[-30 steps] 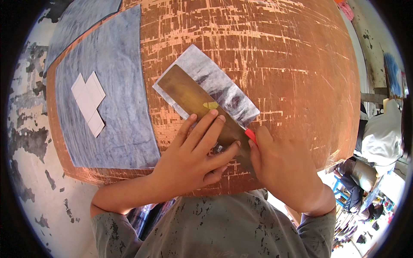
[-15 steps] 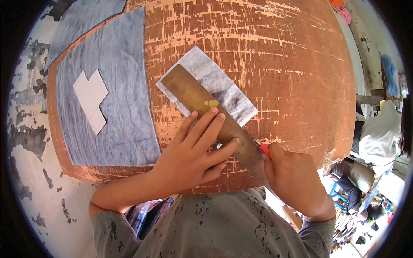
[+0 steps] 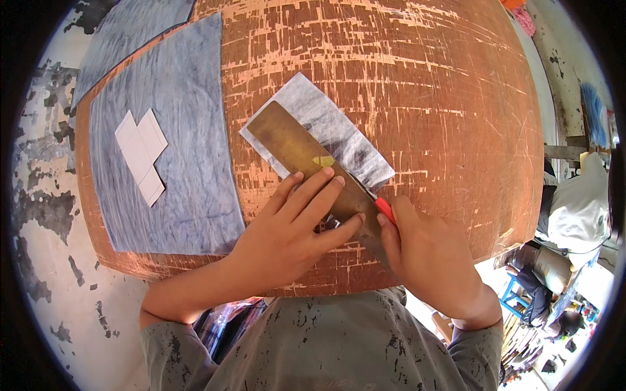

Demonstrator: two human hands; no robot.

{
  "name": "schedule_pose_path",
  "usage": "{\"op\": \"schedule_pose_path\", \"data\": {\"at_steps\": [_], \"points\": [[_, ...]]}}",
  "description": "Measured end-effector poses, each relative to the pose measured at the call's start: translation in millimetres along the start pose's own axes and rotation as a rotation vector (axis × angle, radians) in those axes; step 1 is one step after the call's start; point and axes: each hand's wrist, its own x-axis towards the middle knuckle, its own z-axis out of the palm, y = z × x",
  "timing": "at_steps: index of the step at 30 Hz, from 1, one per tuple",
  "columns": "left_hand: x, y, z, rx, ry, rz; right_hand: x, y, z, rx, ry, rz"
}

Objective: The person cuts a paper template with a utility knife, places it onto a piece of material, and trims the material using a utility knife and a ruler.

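A long, flat brown straightedge (image 3: pixel 284 135) lies slantwise over a grey-white rectangular sheet (image 3: pixel 345 133). My left hand (image 3: pixel 297 225) presses down on the straightedge with its fingers spread, near a small yellow patch on the bar. In my right hand (image 3: pixel 430 247) is a red-handled cutter knife (image 3: pixel 385 210). The knife's thin blade rests along the straightedge's right edge, its tip by the sheet's lower right corner. Part of the straightedge's near end is hidden behind my right hand.
A larger blue-grey sheet (image 3: pixel 189 189) covers the left of the scratched brown board (image 3: pixel 456 130), with white paper cutouts (image 3: pixel 145 153) on it. Another blue-grey sheet (image 3: pixel 130 39) lies beyond. A blue stool (image 3: pixel 514 296) stands on the floor at right.
My right hand has slid the knife up and left along the straightedge, bringing the blade to the sheet's corner. My left hand stays pressed on the straightedge.
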Motion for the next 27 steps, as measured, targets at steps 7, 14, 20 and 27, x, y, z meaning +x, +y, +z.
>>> {"op": "schedule_pose_path", "data": {"at_steps": [7,14,20,27], "points": [[-0.5,-0.5,2.9,0.017,0.015,-0.008,2.3,0.2,-1.3,0.017,-0.043,0.027],[1.0,-0.1,2.7,0.009,0.03,-0.021,5.0,-1.9,-3.8,0.015,-0.056,0.023],[1.5,0.3,4.0,-0.003,0.037,-0.028,5.5,-2.3,-1.8,0.009,-0.051,0.03],[1.2,0.8,3.8,-0.002,0.02,-0.027,5.0,-0.8,-0.9,0.019,-0.059,0.027]]}}
